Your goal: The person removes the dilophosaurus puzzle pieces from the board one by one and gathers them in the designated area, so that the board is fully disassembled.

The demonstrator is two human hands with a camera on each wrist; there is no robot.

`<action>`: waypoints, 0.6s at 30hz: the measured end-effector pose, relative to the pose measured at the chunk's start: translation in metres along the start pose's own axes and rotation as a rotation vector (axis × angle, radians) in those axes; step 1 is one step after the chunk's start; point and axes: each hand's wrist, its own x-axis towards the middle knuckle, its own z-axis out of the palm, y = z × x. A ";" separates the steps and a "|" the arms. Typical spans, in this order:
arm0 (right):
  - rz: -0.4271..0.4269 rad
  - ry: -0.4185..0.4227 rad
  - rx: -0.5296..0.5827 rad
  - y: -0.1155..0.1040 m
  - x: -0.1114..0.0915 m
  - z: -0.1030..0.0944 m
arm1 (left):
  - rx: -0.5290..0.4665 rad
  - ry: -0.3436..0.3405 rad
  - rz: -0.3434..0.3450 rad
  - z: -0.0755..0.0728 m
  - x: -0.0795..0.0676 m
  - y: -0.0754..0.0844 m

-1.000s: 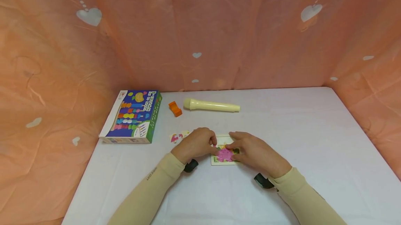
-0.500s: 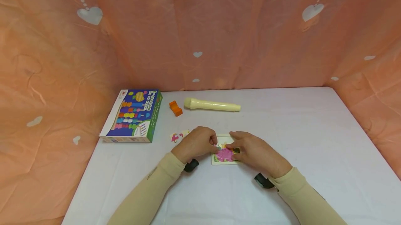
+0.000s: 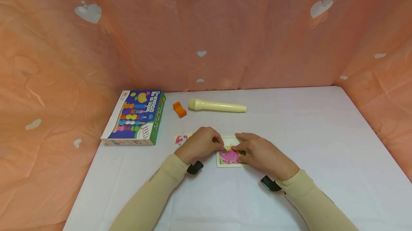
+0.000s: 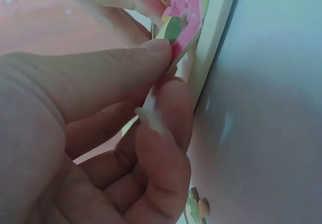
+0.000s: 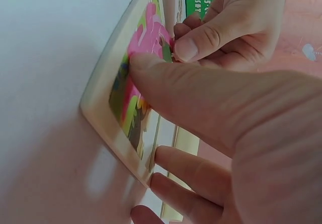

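A small framed jigsaw puzzle (image 3: 220,165) with a cream border lies on the white table between the hands; pink pieces (image 3: 229,156) fill much of it. At its left side the left hand (image 3: 202,144) pinches a puzzle piece (image 4: 173,28) with some green on it between thumb and fingers, held at a tilt against the pink area. The right hand (image 3: 262,154) rests over the right part of the puzzle. In the right wrist view, its thumb (image 5: 151,75) presses on the pieces while its fairly straight fingers (image 5: 188,171) touch the frame's edge.
Loose puzzle pieces (image 3: 181,139) lie left of the frame, partly behind the left hand. Farther back are an orange block (image 3: 179,109) and a pale yellow microphone-shaped toy (image 3: 219,106). A colourful toy box (image 3: 133,118) stands at the left. Orange curtains (image 3: 206,27) surround the table.
The left hand has shifted slightly up the left side of the puzzle, and its thumb has come off the pink area. The right hand keeps its place. The view has tilted a little.
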 end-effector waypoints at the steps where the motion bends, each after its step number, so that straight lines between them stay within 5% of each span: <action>1: 0.003 -0.004 -0.001 0.000 0.000 0.000 | -0.005 -0.003 0.005 0.000 0.000 -0.001; 18: 0.007 -0.024 -0.032 0.000 0.002 0.001 | -0.055 -0.014 0.011 -0.016 -0.007 -0.015</action>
